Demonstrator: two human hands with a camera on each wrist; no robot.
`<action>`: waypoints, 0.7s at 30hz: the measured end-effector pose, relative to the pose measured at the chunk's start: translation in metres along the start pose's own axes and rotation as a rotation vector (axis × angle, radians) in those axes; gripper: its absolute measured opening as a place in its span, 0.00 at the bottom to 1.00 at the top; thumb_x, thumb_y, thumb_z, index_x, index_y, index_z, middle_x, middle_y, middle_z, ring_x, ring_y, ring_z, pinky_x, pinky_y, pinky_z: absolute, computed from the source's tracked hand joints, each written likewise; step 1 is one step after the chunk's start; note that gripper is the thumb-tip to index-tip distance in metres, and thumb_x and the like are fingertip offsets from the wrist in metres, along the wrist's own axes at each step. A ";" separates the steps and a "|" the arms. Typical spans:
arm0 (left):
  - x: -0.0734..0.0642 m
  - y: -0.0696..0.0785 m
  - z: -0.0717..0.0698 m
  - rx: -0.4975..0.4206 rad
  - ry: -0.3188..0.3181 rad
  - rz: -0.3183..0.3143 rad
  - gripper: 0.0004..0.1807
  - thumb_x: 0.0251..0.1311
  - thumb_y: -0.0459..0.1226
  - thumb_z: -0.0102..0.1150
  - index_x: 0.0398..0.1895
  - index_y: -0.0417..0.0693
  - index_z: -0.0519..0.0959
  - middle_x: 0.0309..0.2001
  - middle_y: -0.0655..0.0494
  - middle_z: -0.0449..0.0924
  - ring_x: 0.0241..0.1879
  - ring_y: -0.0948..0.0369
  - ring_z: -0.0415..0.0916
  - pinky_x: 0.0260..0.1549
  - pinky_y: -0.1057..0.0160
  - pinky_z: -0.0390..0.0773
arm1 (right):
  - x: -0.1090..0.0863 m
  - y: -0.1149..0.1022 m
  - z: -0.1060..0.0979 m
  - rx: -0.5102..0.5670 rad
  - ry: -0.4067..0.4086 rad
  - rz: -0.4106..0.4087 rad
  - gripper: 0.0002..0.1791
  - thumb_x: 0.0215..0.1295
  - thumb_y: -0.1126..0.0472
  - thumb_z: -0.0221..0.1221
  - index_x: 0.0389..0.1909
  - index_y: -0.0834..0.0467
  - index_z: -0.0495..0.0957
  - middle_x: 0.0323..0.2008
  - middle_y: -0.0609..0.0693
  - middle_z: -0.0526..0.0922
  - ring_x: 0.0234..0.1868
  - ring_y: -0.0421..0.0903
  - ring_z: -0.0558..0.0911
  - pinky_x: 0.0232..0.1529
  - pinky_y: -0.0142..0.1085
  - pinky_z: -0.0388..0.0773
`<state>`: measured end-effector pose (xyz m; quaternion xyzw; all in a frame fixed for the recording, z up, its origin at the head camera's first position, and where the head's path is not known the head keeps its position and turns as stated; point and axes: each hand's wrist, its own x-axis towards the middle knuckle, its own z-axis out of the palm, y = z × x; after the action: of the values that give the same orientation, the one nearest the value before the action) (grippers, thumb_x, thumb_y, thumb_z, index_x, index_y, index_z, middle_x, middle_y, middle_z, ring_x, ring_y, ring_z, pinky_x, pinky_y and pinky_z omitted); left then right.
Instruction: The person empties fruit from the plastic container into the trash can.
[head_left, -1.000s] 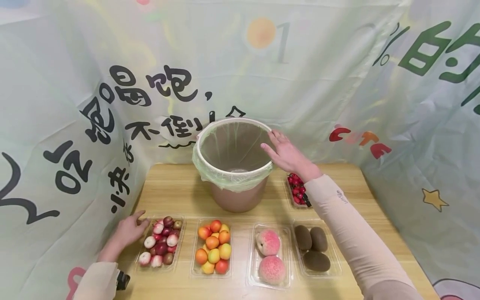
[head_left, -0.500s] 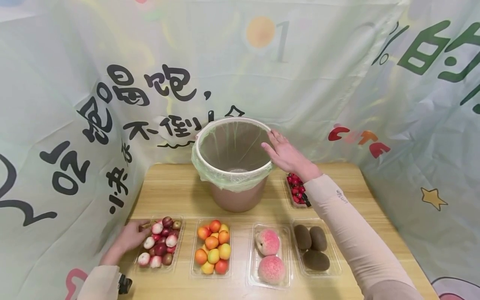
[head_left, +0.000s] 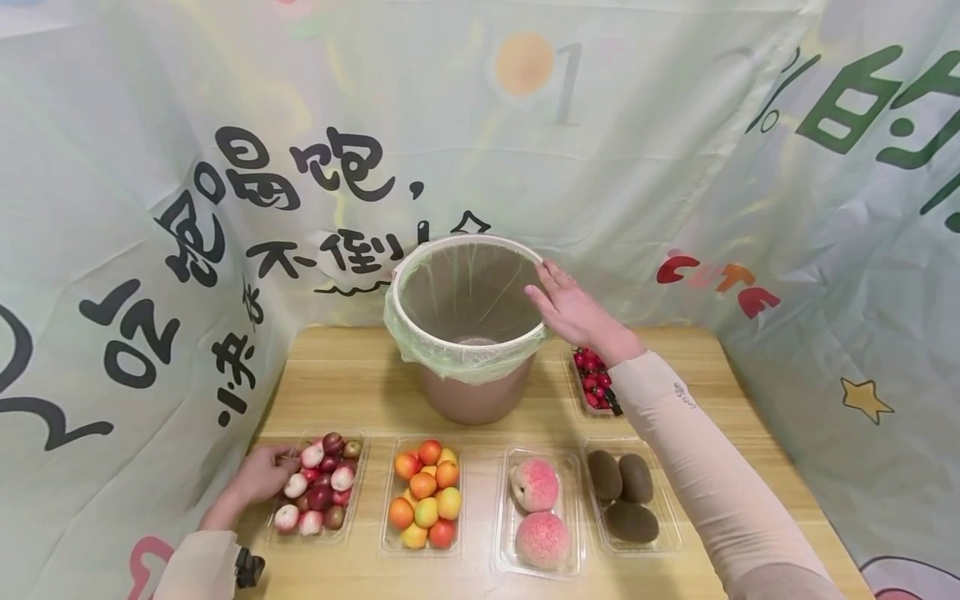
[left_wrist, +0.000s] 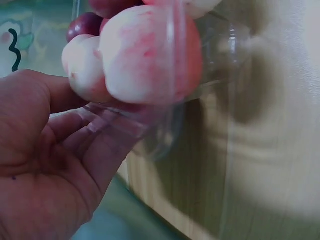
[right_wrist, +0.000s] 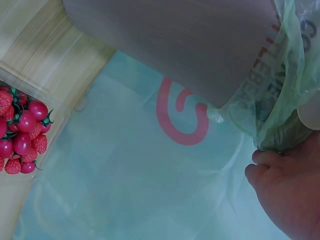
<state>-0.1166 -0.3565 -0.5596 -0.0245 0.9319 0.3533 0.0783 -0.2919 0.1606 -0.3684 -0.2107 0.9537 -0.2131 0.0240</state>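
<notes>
At the left of the table, a clear plastic tray holds red, white and dark small round fruit. My left hand grips this tray's far-left side; in the left wrist view the thumb bends over the wall by a pale pink fruit, and the fingers lie against the outside. A brownish trash bin, lined with a thin green bag, stands upright behind the trays. My right hand holds its white rim at the right, thumb over the inner side. In the right wrist view bent fingers press the bag.
Along the front stand trays of orange and yellow fruit, two pink peaches and brown kiwis. A tray of red berries lies under the right forearm. Printed cloth walls in the wooden table behind and at both sides.
My left hand has moved slightly right, from beside the tray of small fruit to a hold on its side. The right hand has stayed at the bin's rim.
</notes>
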 end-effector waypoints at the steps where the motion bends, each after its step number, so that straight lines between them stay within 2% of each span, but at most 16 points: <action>1: 0.000 0.000 0.000 -0.014 -0.005 -0.009 0.11 0.69 0.31 0.59 0.46 0.33 0.86 0.38 0.43 0.89 0.36 0.60 0.81 0.36 0.65 0.79 | 0.000 0.000 0.000 0.002 0.000 0.002 0.45 0.84 0.34 0.30 0.85 0.63 0.41 0.86 0.63 0.40 0.86 0.63 0.43 0.86 0.56 0.42; 8: -0.003 0.002 -0.004 -0.186 -0.074 -0.079 0.10 0.73 0.28 0.53 0.45 0.27 0.82 0.33 0.48 0.84 0.28 0.60 0.81 0.24 0.61 0.87 | -0.001 0.000 0.000 -0.001 -0.004 0.002 0.44 0.84 0.35 0.30 0.85 0.63 0.42 0.86 0.63 0.40 0.86 0.63 0.44 0.85 0.57 0.43; 12: -0.003 0.008 -0.009 -0.220 -0.062 -0.088 0.11 0.74 0.29 0.53 0.46 0.26 0.81 0.34 0.45 0.86 0.27 0.60 0.83 0.24 0.62 0.86 | 0.000 0.000 0.000 -0.004 -0.006 0.002 0.44 0.84 0.34 0.29 0.85 0.62 0.42 0.86 0.63 0.40 0.86 0.64 0.44 0.85 0.57 0.43; 17: 0.002 0.019 -0.019 -0.304 -0.069 -0.104 0.14 0.76 0.29 0.51 0.51 0.21 0.77 0.36 0.43 0.86 0.28 0.58 0.84 0.26 0.58 0.89 | 0.000 0.000 -0.001 0.000 -0.007 0.006 0.44 0.84 0.34 0.30 0.85 0.62 0.42 0.86 0.63 0.40 0.86 0.64 0.44 0.85 0.57 0.44; 21: 0.009 0.031 -0.032 -0.276 -0.047 -0.102 0.15 0.76 0.30 0.50 0.53 0.21 0.77 0.37 0.45 0.86 0.28 0.59 0.84 0.27 0.59 0.89 | 0.001 0.000 -0.001 -0.003 -0.011 0.006 0.44 0.84 0.34 0.29 0.85 0.62 0.41 0.86 0.63 0.39 0.86 0.64 0.43 0.85 0.57 0.42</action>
<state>-0.1331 -0.3545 -0.5178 -0.0742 0.8699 0.4741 0.1139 -0.2928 0.1602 -0.3674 -0.2091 0.9545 -0.2105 0.0294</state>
